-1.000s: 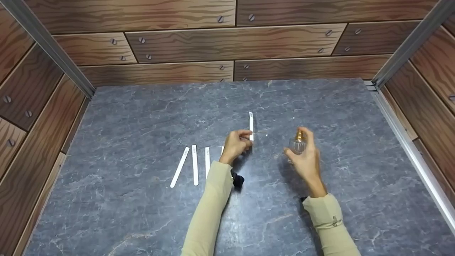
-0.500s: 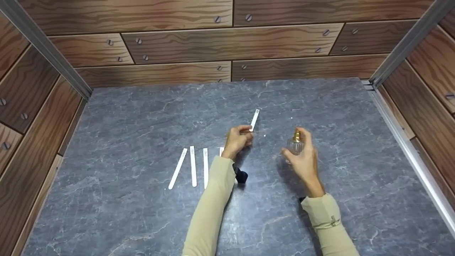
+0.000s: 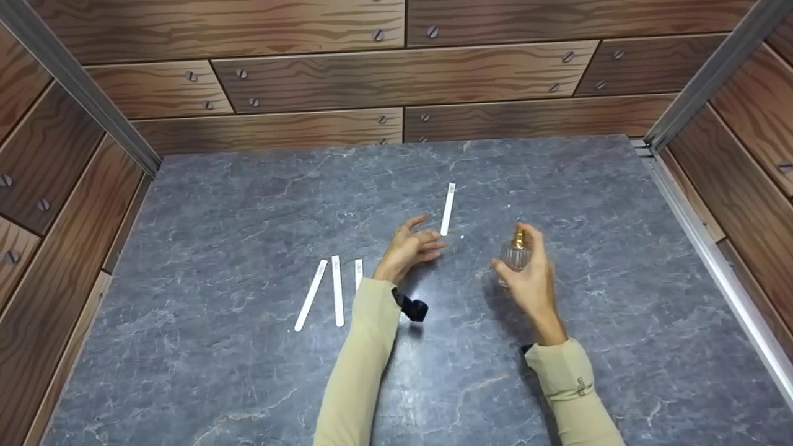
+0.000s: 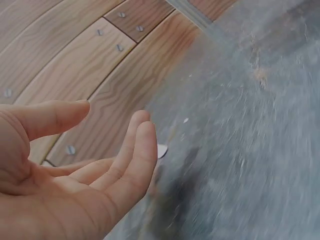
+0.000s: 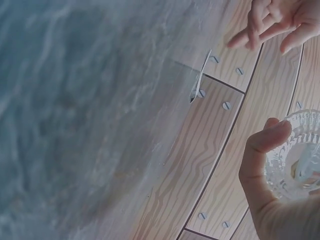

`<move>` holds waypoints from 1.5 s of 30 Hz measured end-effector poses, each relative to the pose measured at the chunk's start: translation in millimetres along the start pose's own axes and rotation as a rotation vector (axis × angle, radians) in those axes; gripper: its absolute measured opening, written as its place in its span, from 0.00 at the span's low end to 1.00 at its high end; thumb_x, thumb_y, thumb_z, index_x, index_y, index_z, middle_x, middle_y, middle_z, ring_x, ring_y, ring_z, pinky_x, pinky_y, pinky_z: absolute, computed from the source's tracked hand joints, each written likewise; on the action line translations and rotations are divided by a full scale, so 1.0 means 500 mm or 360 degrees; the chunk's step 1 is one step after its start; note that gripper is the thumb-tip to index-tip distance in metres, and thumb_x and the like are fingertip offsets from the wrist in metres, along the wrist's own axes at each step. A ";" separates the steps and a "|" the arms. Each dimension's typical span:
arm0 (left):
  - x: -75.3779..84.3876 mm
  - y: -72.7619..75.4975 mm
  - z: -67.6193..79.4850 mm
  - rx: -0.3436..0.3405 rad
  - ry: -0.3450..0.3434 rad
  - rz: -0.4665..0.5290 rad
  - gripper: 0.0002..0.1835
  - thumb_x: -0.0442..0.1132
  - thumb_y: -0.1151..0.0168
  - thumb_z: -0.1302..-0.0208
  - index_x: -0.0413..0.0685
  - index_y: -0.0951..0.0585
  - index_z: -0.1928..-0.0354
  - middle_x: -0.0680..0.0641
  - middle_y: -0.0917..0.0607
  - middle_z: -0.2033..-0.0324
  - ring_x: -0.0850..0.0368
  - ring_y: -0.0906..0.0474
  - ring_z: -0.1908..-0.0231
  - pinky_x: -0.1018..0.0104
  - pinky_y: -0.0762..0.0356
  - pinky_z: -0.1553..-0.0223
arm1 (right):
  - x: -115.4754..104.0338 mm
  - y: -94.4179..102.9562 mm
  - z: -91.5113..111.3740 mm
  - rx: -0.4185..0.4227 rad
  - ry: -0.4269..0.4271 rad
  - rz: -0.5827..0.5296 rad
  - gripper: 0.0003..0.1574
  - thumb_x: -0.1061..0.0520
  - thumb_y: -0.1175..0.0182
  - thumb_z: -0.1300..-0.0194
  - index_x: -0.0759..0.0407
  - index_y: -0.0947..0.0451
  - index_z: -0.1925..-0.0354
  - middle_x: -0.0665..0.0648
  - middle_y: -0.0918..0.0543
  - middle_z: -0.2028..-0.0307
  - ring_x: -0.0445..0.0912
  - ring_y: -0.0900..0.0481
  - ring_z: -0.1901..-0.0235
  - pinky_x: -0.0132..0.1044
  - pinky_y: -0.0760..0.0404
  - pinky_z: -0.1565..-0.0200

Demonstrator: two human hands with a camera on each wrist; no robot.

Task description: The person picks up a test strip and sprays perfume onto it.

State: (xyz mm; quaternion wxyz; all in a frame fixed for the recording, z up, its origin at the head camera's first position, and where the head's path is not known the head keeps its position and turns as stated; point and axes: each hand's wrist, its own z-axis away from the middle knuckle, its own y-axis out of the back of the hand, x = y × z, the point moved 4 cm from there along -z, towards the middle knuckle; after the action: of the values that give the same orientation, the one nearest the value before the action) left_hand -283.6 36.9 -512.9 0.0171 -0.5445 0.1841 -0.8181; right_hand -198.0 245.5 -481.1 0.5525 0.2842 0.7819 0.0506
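My left hand (image 3: 410,249) is held with its fingers spread and slightly bent, nothing between thumb and fingers in the left wrist view. Just beyond its fingertips a white paper test strip (image 3: 448,209) lies on the grey marbled table, its printed end pointing away. My right hand (image 3: 533,279) grips a clear ribbed glass perfume bottle (image 3: 514,255), the index finger on its gold spray top (image 3: 518,238). The bottle's ribbed base (image 5: 290,175) shows in the right wrist view. To the left lie more white strips (image 3: 337,291), one partly hidden by the left sleeve.
Small white specks (image 3: 461,236) dot the table (image 3: 248,384). Wood-patterned walls (image 3: 310,77) with metal corner posts (image 3: 706,80) stand around the back and sides. A black wrist camera (image 3: 414,308) sticks out from the left cuff.
My left hand has let go of the paper strip and drawn back slightly left, its fingers opening. The strip now lies farther from me on the table. The right hand keeps holding the perfume bottle.
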 end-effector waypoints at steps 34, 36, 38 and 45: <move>0.023 0.100 0.170 0.0284 -0.0526 -0.0975 0.29 0.25 0.37 0.34 0.31 0.31 0.32 0.31 0.18 0.48 0.38 0.17 0.51 0.52 0.16 0.55 | -0.008 0.013 0.004 0.0034 0.0062 -0.0005 0.44 0.75 0.29 0.49 0.66 0.33 0.35 0.75 0.19 0.52 0.64 0.19 0.59 0.25 0.23 0.66; 0.020 0.103 0.177 0.0315 -0.0540 -0.1005 0.28 0.25 0.36 0.35 0.31 0.29 0.33 0.31 0.18 0.48 0.38 0.16 0.53 0.53 0.15 0.61 | -0.008 0.015 0.006 0.0031 0.0061 -0.0006 0.44 0.74 0.30 0.48 0.66 0.33 0.34 0.75 0.20 0.52 0.63 0.19 0.61 0.24 0.24 0.68; 0.016 0.107 0.184 0.0355 -0.0566 -0.1047 0.27 0.24 0.35 0.37 0.30 0.28 0.35 0.31 0.17 0.50 0.39 0.15 0.55 0.55 0.15 0.63 | -0.008 0.017 0.008 0.0033 0.0056 0.0003 0.43 0.74 0.30 0.47 0.65 0.33 0.34 0.75 0.20 0.52 0.61 0.20 0.63 0.25 0.24 0.70; 0.003 0.115 0.204 0.0464 -0.0566 -0.1162 0.26 0.23 0.33 0.41 0.31 0.24 0.39 0.32 0.15 0.55 0.40 0.13 0.60 0.50 0.15 0.59 | -0.009 0.024 0.010 0.0039 0.0025 0.0049 0.44 0.72 0.29 0.47 0.63 0.33 0.33 0.74 0.21 0.51 0.60 0.20 0.63 0.26 0.24 0.70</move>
State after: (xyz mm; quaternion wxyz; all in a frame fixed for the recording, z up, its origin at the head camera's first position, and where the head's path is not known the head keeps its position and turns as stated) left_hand -202.5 -46.0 -495.6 -0.1653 -0.6983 -0.1441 -0.6814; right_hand -187.7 251.9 -474.6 0.5420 0.3025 0.7823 0.0519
